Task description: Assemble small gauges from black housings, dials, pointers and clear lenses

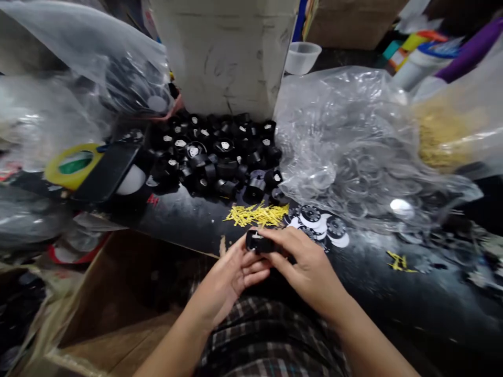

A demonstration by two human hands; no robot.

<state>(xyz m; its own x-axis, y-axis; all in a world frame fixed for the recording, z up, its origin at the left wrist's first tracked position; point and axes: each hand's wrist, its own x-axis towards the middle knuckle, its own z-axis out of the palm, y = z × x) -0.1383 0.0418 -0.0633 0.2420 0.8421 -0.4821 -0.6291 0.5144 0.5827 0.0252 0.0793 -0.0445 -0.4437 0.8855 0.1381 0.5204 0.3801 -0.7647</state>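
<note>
Between my two hands, close to the table's front edge, is a small black round case [259, 242] with a light mark on it. My left hand [231, 275] supports it from the left and below, fingers curled under it. The thumb and fingers of my right hand [306, 262] close on its right side. Just beyond lies a heap of thin yellow pointers [257, 214]. Black-and-white printed dials [324, 225] are spread beside my right hand. Farther back, many similar black round cases [220, 157] are piled, several with white parts inside.
A clear bag of round transparent pieces [353, 173] covers the right side. A tall carton [223, 57] stands behind the pile. Left are a yellow tape roll [58, 175] and a dark flat object [110, 175]. An open cardboard box [90, 298] sits below the edge. More yellow pointers [398, 262] lie right.
</note>
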